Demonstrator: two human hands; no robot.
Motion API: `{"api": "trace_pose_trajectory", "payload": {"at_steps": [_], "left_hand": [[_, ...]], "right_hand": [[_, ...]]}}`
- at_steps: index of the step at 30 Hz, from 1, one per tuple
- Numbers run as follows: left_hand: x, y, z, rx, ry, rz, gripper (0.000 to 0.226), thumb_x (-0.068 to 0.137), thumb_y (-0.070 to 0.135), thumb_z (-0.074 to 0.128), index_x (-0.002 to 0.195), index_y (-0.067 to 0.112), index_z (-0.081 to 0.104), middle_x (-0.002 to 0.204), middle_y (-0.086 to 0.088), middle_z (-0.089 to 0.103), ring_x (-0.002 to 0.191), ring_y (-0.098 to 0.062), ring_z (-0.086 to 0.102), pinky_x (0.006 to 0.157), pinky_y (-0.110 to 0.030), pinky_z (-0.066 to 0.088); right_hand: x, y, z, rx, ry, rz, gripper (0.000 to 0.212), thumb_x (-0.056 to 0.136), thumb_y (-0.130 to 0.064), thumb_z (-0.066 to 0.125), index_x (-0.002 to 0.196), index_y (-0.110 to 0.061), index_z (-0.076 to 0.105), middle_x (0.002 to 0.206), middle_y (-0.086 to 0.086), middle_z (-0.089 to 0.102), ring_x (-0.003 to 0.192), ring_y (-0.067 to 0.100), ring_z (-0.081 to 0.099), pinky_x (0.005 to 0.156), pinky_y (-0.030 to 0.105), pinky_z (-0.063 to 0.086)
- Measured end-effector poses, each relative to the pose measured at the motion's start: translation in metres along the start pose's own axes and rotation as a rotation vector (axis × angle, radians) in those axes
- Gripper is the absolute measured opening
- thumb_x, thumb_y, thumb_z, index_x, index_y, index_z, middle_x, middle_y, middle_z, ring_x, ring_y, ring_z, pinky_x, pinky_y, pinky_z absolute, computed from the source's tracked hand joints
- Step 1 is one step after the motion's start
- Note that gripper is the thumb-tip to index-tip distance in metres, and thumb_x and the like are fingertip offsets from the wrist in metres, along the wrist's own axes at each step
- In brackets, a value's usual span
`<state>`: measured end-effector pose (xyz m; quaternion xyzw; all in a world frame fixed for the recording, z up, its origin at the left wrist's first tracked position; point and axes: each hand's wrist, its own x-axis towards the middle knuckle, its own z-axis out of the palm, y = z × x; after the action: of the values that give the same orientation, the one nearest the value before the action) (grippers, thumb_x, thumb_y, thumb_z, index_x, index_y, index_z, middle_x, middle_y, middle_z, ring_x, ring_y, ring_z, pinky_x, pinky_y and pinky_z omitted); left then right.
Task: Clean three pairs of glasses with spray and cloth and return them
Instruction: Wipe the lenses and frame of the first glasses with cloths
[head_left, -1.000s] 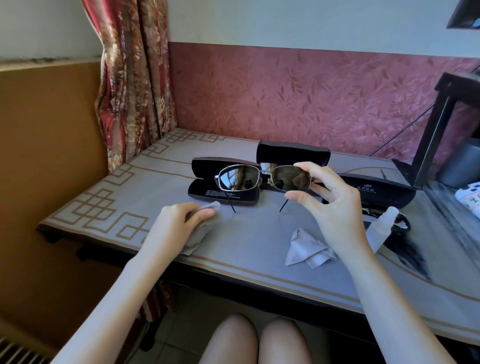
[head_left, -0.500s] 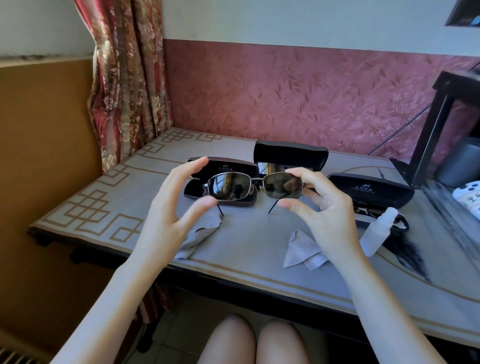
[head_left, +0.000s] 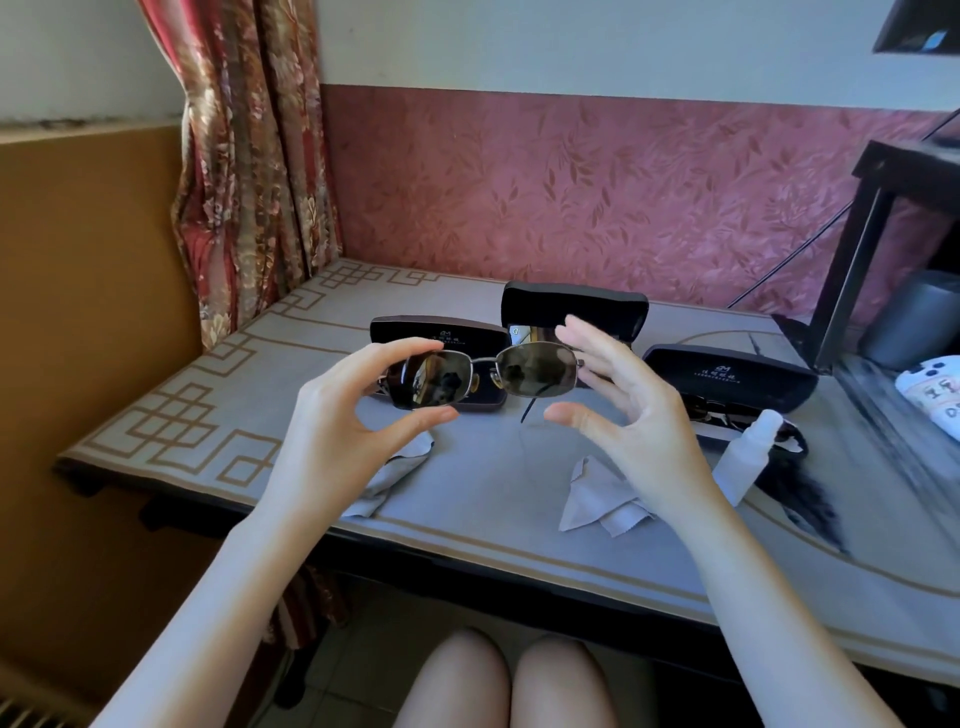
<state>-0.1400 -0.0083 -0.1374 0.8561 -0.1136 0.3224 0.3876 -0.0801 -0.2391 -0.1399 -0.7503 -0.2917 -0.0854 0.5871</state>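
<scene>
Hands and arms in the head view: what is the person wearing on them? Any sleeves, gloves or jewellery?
Nothing worn shows on them. The left hand and right hand are ungloved, with no ring visible. The left forearm and right forearm are bare all the way to the frame's bottom edge: no sleeve, watch or bracelet.

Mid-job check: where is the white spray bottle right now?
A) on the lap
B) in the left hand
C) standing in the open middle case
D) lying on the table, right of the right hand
D: the white plastic spray bottle lies on the grey patterned table beside the rightmost black glasses case, right of the right hand; the left hand pinches only the metal-framed dark sunglasses.
</scene>
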Motion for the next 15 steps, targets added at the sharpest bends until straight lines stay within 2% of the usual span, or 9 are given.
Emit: {"api": "trace_pose_trajectory", "payload": {"at_steps": [2,4,6,8,10,15], "left_hand": [[0.0,0.0,-0.001,-0.009,0.005,-0.011,0.048,0.071,0.038,0.073,0.118,0.029,0.063,0.112,0.024,0.062,0.109,0.012,0.054,0.094,-0.006,0.039],[-0.001,0.0,-0.003,-0.019,0.003,-0.021,0.049,0.071,0.04,0.073,0.118,0.03,0.063,0.11,0.023,0.064,0.108,0.009,0.056,0.095,-0.009,0.04],[-0.001,0.001,-0.005,-0.024,0.001,-0.025,0.049,0.071,0.044,0.071,0.118,0.033,0.062,0.109,0.023,0.064,0.109,0.006,0.057,0.097,-0.012,0.042],[-0.001,0.002,-0.007,-0.02,0.006,-0.021,0.049,0.071,0.046,0.07,0.118,0.036,0.061,0.111,0.025,0.062,0.11,0.004,0.057,0.097,-0.014,0.044],[-0.001,0.004,-0.008,-0.019,0.01,-0.018,0.049,0.071,0.046,0.07,0.118,0.036,0.06,0.112,0.025,0.061,0.111,0.003,0.057,0.098,-0.016,0.044],[-0.001,0.006,-0.008,-0.015,0.013,-0.018,0.05,0.071,0.044,0.07,0.119,0.032,0.062,0.108,0.021,0.065,0.11,0.002,0.057,0.097,-0.019,0.046]], "right_hand": [[-0.004,0.003,-0.012,-0.054,0.007,0.082,0.045,0.079,-0.031,0.069,0.122,-0.037,0.059,0.123,-0.023,0.061,0.116,-0.01,0.053,0.101,0.008,0.037],[-0.009,0.012,-0.026,-0.193,-0.061,0.201,0.029,0.083,-0.027,0.07,0.109,-0.037,0.067,0.112,-0.026,0.065,0.108,-0.014,0.054,0.096,0.009,0.037],[-0.016,0.023,-0.037,-0.337,-0.2,0.311,0.022,0.085,-0.023,0.072,0.099,-0.039,0.07,0.105,-0.023,0.067,0.105,-0.01,0.055,0.094,0.014,0.037],[-0.023,0.03,-0.041,-0.405,-0.261,0.381,0.018,0.084,-0.021,0.073,0.089,-0.038,0.071,0.097,-0.017,0.067,0.102,0.0,0.057,0.092,0.023,0.04],[-0.026,0.031,-0.042,-0.404,-0.25,0.387,0.016,0.083,-0.021,0.074,0.087,-0.036,0.072,0.094,-0.015,0.066,0.1,0.004,0.056,0.093,0.027,0.041],[-0.025,0.028,-0.036,-0.471,-0.267,0.234,0.011,0.078,-0.03,0.078,0.085,-0.037,0.073,0.094,-0.02,0.058,0.099,0.002,0.047,0.087,0.014,0.034]]}}
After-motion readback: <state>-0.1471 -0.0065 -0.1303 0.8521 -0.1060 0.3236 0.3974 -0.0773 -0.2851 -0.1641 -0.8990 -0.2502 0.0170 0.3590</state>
